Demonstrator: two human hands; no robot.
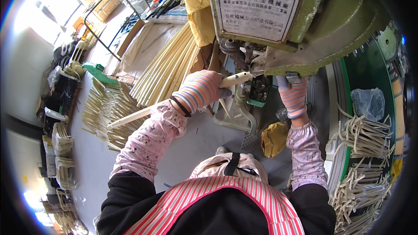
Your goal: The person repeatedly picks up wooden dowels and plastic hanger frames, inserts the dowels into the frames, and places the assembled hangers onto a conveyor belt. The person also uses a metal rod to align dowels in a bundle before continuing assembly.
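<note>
My left hand, in a striped knit glove, grips a cream tube that slants from lower left to upper right. Small holes and a metal fastener show near the tube's upper end, which meets the working head of a green riveting-type machine. My right hand, gloved alike, is raised under the machine's right side, beside a small metal block. Its fingertips are partly hidden there, so I cannot tell whether it holds anything. Below the head is a green bin of small metal parts.
A fan of long cream tubes lies beyond my left hand, with shorter tubes stacked nearer. On the right, a green conveyor carries bent cream tubes and a clear plastic bag. A yellow sack and foot pedal are below.
</note>
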